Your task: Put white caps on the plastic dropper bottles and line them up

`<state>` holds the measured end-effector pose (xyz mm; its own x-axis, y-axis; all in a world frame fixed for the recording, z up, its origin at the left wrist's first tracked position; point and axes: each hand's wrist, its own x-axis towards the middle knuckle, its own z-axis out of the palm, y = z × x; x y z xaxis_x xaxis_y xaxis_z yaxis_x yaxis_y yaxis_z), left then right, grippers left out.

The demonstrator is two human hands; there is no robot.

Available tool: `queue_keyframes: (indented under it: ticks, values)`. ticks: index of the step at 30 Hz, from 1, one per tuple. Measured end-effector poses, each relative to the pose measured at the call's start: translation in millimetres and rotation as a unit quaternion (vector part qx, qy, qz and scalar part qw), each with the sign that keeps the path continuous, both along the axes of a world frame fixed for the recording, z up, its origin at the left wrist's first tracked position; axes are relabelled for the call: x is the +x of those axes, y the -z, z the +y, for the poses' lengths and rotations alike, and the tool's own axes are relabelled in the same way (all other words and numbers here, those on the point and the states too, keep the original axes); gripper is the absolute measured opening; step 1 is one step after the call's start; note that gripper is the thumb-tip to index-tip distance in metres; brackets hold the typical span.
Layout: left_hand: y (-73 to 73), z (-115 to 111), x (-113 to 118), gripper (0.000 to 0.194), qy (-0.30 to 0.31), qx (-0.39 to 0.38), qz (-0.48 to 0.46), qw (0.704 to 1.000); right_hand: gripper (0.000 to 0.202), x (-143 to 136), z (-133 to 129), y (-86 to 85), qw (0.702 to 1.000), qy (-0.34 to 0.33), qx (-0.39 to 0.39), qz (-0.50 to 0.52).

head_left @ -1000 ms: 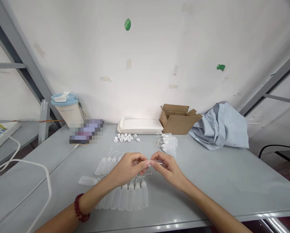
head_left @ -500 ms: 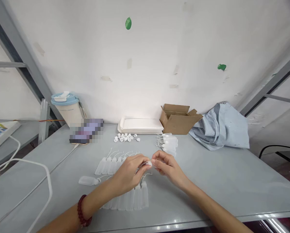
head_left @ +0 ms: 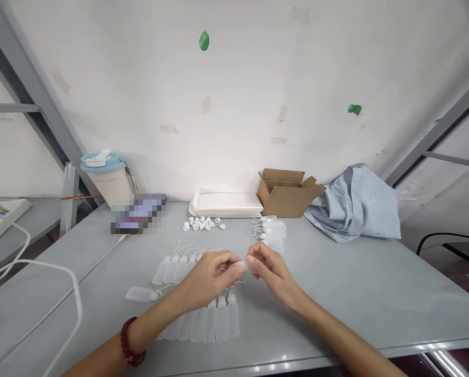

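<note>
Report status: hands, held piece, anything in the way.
Left hand pinching small white piece, mostly hidden. Right hand close beside it, contact unclear. Left forearm blocks view of some front bottles.

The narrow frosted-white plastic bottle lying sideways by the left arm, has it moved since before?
No. Against the green oval patch on the white wall, the bottle keeps the same place, no shift.

Bright, diffuse light falls on the pale wall (head_left: pixel 242 68), dimming toward the upper right corner; glare spots the worktop (head_left: pixel 356 298) along its front edge; pixelation masks the phone (head_left: pixel 140 213).
</note>
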<state>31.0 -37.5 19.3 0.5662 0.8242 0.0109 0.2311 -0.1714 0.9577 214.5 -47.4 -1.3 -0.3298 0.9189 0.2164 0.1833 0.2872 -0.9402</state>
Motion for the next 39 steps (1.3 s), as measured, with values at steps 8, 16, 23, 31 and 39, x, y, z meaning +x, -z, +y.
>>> queue_keyframes:
  ticks: [8, 16, 23, 31, 39]
  values:
    - [2.2, -2, 0, 0.032, 0.023, 0.032, 0.037, 0.999, 0.023, -2, 2, 3.4, 1.0, 0.018, -0.004, -0.023]
    - [23.4, -5, 1, 0.02, 0.007, 0.53, 0.163, 0.833, 0.026, -4, 4, -2.5, 0.994, 0.026, -0.102, 0.01]
    - [24.4, -1, 1, 0.013, -0.009, 0.581, 0.175, 0.795, 0.027, -3, 6, -1.4, 0.992, 0.032, -0.124, 0.017]
    - [7.6, -4, 1, 0.027, 0.023, 0.164, 0.083, 0.983, 0.023, -3, 2, 1.8, 0.998, 0.041, 0.001, -0.057]
    - [0.7, 6, -2, 0.034, 0.02, -0.162, -0.117, 0.98, 0.013, 2, -1, -2.0, 0.96, 0.048, 0.228, -0.157]
